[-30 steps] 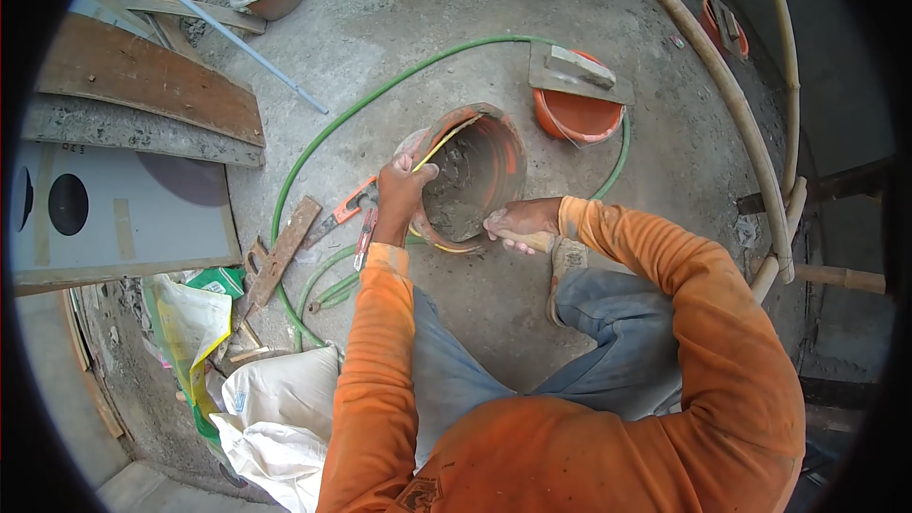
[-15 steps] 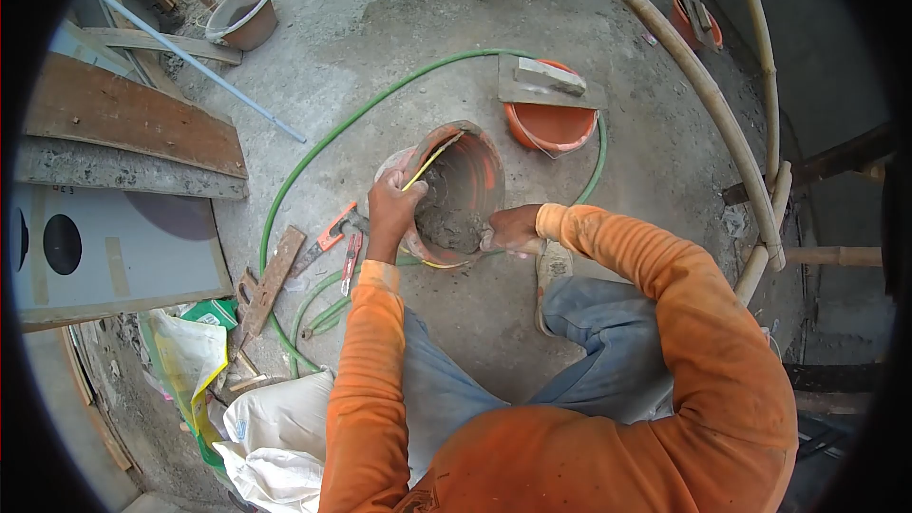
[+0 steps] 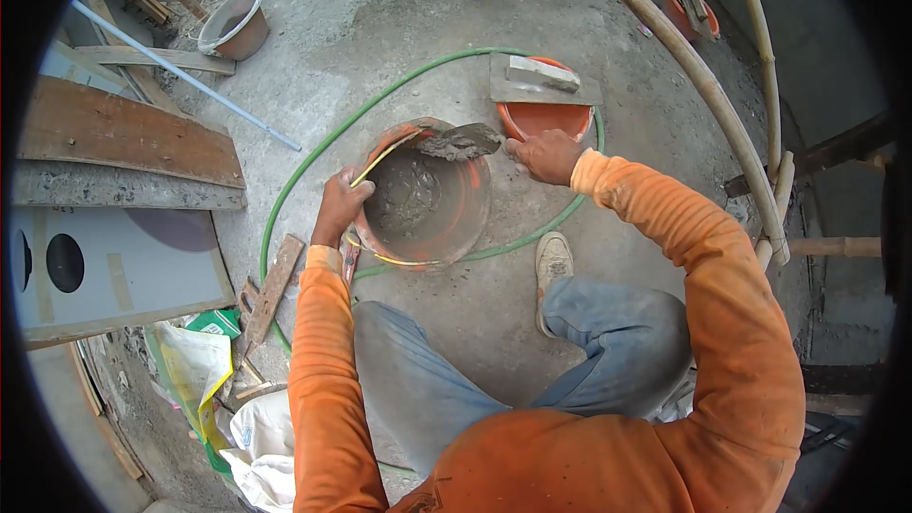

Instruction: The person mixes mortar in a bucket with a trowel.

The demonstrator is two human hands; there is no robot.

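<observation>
Trowel (image 3: 486,139) with load of grey mix (image 3: 440,146), raised at stained bucket (image 3: 473,217)

Stained bucket: on concrete floor (image 3: 508,332), between the hands, more mix inside. Trowel: at its far right rim; half a second ago the right hand sat low by the near rim, so one scoop now appears parted from the mass. Right hand (image 3: 548,157): closed around the trowel's handle, mostly hidden. Left hand (image 3: 342,199): gripping the left rim beside a yellow strip (image 3: 382,163). Beyond: orange pail (image 3: 543,122), float (image 3: 541,75) laid across its top; green hose (image 3: 306,177) looping around.

A grey concrete floor (image 3: 456,19) (darker in patches) spreads beside a shadowed wall (image 3: 822,57).
</observation>
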